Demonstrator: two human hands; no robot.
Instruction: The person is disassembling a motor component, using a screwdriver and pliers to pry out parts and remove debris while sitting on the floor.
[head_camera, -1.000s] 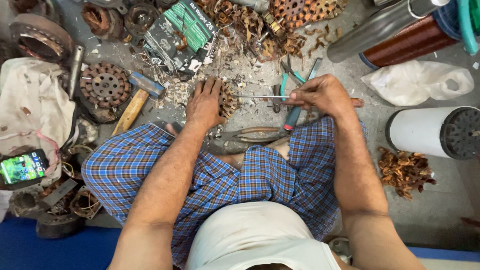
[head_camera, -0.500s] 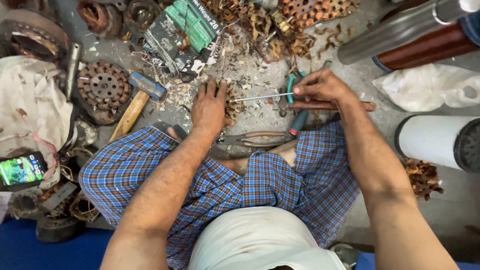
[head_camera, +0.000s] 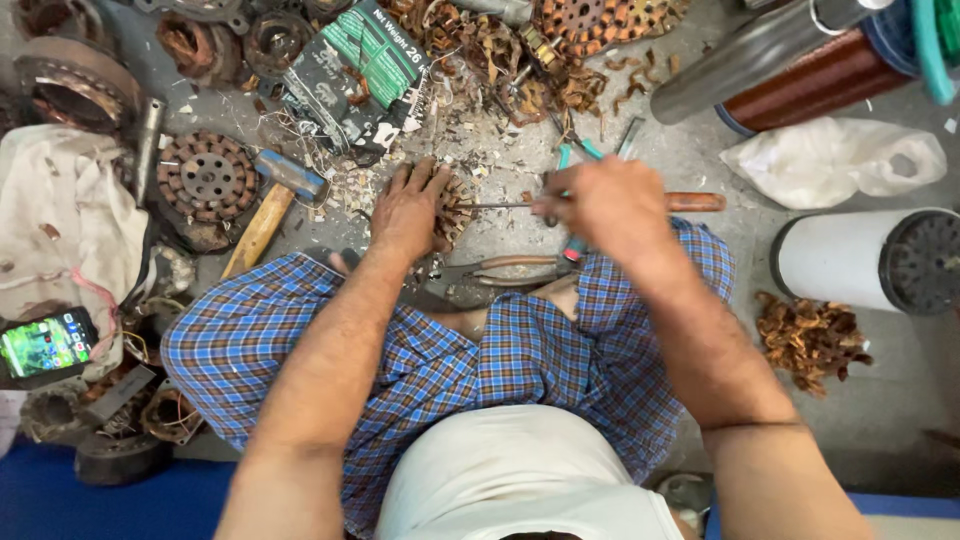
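Bright even daylight, soft shadows, motion-blurred right hand (head_camera: 600, 205), wide-angle edge distortion
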